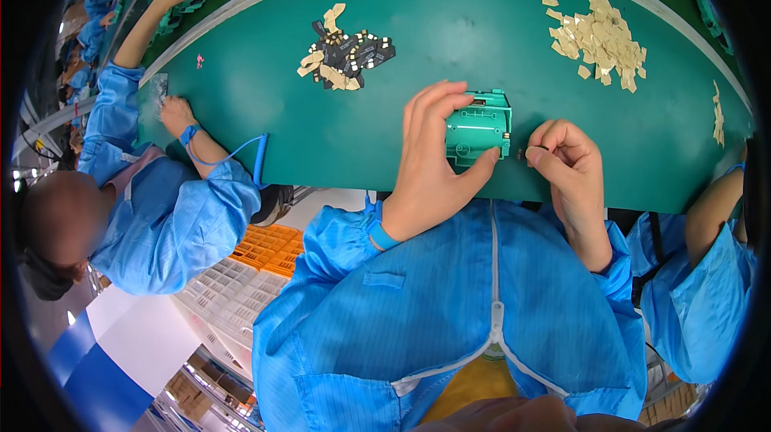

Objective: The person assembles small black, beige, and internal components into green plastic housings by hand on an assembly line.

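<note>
My left hand (pixel 438 163) grips a green plastic housing (pixel 479 128), fingers along its far left side and thumb at its near right corner. The housing lies with its hollow inside facing up, showing small posts and ribs. Just right of it, my right hand (pixel 569 167) pinches a small dark piece (pixel 544 148) between thumb and forefinger; its exact kind is too small to make out. The piece is apart from the housing. Beyond my left hand lies a pile of small black parts (pixel 357 53) with gold-coloured ends, mixed with cream paper pieces.
A heap of cream paper pieces (pixel 602 40) lies at the far right of the green table (pixel 273 71). A co-worker (pixel 161 215) in blue sits at left, a blue coiled cord (pixel 261 160) at their wrist. Another person's arm (pixel 715 207) is at right. Orange and white crates (pixel 269 249) stand below.
</note>
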